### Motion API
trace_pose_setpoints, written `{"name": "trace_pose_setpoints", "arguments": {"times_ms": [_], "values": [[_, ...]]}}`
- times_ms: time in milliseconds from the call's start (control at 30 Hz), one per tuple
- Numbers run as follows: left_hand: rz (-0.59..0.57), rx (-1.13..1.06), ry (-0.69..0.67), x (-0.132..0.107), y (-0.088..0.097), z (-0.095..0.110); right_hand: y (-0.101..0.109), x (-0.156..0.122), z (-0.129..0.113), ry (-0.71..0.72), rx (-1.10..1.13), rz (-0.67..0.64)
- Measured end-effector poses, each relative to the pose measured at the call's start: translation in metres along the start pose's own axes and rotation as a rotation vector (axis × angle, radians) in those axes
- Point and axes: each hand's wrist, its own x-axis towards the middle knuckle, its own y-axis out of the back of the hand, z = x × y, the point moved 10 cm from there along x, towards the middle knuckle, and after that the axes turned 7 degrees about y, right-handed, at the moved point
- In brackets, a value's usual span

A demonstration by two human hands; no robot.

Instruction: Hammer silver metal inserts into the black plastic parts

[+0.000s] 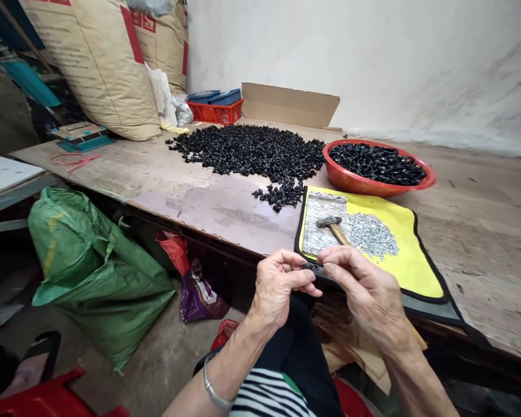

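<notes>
My left hand (280, 284) and my right hand (364, 286) meet at the table's near edge, both pinching one small black plastic part (311, 267) between their fingertips. Just beyond them lies a yellow mat (406, 263) with a small hammer (333, 227), a metal plate (323, 211) and a heap of tiny silver metal pieces (372, 234). A big pile of black plastic parts (256, 153) spreads over the wooden table (191, 194). A red bowl (351, 180) holds more of the black parts.
A red crate (216, 112) with blue trays and a cardboard box (289, 104) stand at the back wall. Large paper sacks (104, 63) lean at the left. A green bag (91, 266) and a purple-and-red bag (195, 289) sit on the floor beneath the table edge.
</notes>
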Motion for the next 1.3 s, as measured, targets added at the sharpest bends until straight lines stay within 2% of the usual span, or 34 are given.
{"name": "trace_pose_setpoints", "arguments": {"times_ms": [100,333,533,700,833,967,1100,1300], "values": [[0.019,0.021,-0.038,-0.003,0.004,0.001,-0.011,-0.004,0.013,-0.027,0.041,0.010],[0.062,0.035,-0.077,-0.003,0.012,0.002,-0.015,-0.007,0.028,-0.100,0.107,0.021],[0.055,0.083,-0.086,-0.002,0.011,0.002,-0.025,-0.010,0.054,-0.351,0.408,0.007],[-0.006,0.125,-0.072,0.002,0.012,-0.004,-0.036,-0.015,0.060,-0.428,0.537,-0.052],[-0.052,0.094,-0.020,0.004,0.010,-0.012,-0.034,-0.021,0.064,-0.477,0.591,0.021],[0.008,0.134,-0.036,0.004,0.013,-0.010,-0.031,-0.024,0.068,-0.506,0.627,0.140],[0.031,0.136,-0.063,0.003,0.013,-0.007,-0.034,-0.026,0.066,-0.485,0.674,0.184],[0.058,0.074,-0.004,0.007,0.014,-0.017,-0.027,-0.034,0.075,-0.461,0.632,0.284]]}}
